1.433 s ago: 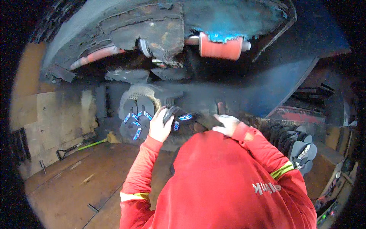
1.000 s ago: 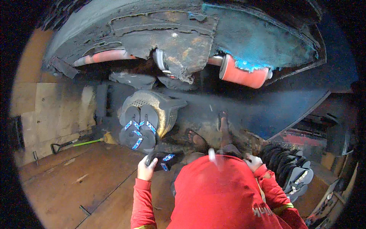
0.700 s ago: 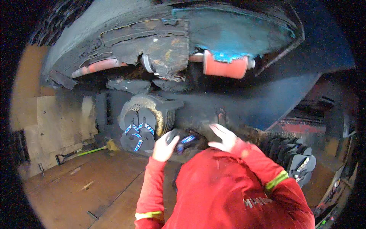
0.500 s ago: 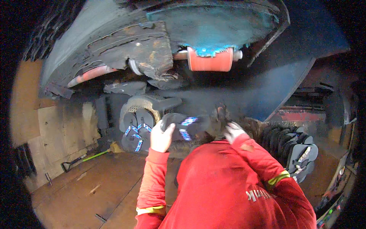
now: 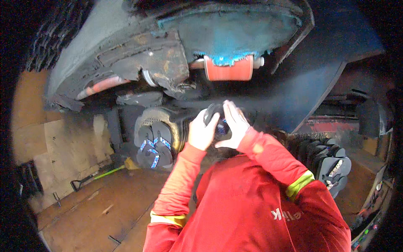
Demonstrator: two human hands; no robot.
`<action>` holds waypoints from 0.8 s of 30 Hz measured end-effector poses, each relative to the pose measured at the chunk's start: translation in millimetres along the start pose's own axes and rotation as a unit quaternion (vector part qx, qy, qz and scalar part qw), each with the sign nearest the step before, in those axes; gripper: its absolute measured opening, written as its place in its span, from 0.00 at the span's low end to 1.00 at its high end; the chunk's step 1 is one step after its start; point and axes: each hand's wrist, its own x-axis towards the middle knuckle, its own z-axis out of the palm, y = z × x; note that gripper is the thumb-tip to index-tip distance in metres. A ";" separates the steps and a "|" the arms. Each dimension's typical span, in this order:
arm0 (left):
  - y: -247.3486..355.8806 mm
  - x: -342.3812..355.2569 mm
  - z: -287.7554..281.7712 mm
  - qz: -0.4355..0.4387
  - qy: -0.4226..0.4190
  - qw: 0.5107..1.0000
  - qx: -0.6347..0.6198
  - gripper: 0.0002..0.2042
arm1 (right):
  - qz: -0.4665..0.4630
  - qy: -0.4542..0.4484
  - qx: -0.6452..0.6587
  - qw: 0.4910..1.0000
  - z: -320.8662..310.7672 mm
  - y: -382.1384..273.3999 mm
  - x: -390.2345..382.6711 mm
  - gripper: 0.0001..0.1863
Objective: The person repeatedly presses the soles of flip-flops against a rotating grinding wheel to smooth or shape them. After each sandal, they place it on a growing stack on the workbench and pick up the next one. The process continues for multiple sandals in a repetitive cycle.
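My left hand point(image 5: 202, 130) is wrapped round a black flip-flop point(image 5: 215, 110) with blue-patterned straps, raised in front of my chest. The sandal is tilted, and much of it is hidden by my fingers. Against its other side lies my right hand point(image 5: 236, 127), fingers stretched out straight and thumb spread apart. A glimpse of blue strap shows between the two hands. To the left, several flip-flops point(image 5: 161, 140) with the same blue straps rest by a worn, pale-edged pad point(image 5: 151, 113).
Ahead hangs a dark machine cover with an orange-red roller point(image 5: 228, 71) under its teal part. A dark blue panel point(image 5: 310, 84) slopes at the right. Beside my right arm stands a row of dark flip-flops point(image 5: 336, 168). A green-handled tool point(image 5: 98, 175) lies on the brown floor point(image 5: 92, 210).
My left hand has moved right and up with the flip-flop, turning it from flat to tilted. My right hand has come in from the right and up against the sandal.
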 end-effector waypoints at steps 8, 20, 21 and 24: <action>71.5 34.6 32.5 0.034 0.073 0.997 0.011 0.18 | 0.034 0.182 -0.128 0.974 -3.4 -27.0 35.8 0.40; 81.4 47.7 26.3 0.048 0.065 0.995 0.055 0.12 | 0.024 0.170 -0.044 0.984 -12.7 -25.9 41.3 0.41; 84.7 44.6 24.9 0.057 0.066 0.995 0.049 0.12 | 0.013 0.175 -0.047 0.983 -14.1 -26.6 42.7 0.40; 91.7 36.9 21.2 0.086 0.082 0.992 0.038 0.12 | -0.025 0.189 -0.054 0.980 -19.0 -29.3 44.9 0.39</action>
